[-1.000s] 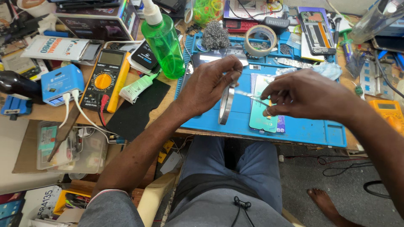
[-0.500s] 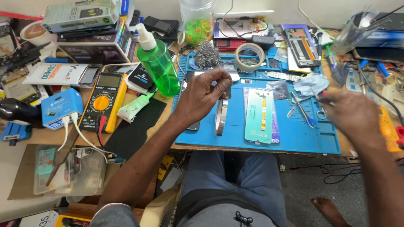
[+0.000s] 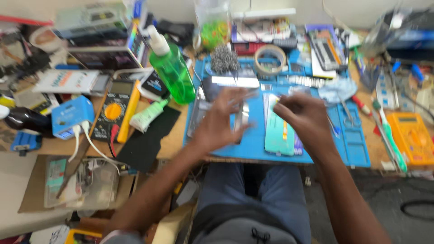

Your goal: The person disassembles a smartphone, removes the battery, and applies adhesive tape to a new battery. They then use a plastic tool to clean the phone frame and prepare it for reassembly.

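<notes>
- At centre you have a blue work mat (image 3: 253, 149); on it lies a teal phone panel (image 3: 279, 131) with a yellow strip.
- At 10 o'clock of the mat: a clear green spray bottle (image 3: 174, 74) with a white nozzle.
- At 9 o'clock: a black meter (image 3: 112, 112) with a yellow dial, and a black cloth (image 3: 147, 140).
- At 3 o'clock: an orange meter (image 3: 413, 135).
- At 12 o'clock: a beige tape roll (image 3: 270, 59).

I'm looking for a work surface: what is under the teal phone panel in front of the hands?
The teal phone panel lies flat on a blue work mat, which rests on the wooden bench. The right hand covers its upper part; anything beneath the panel is hidden.
</notes>
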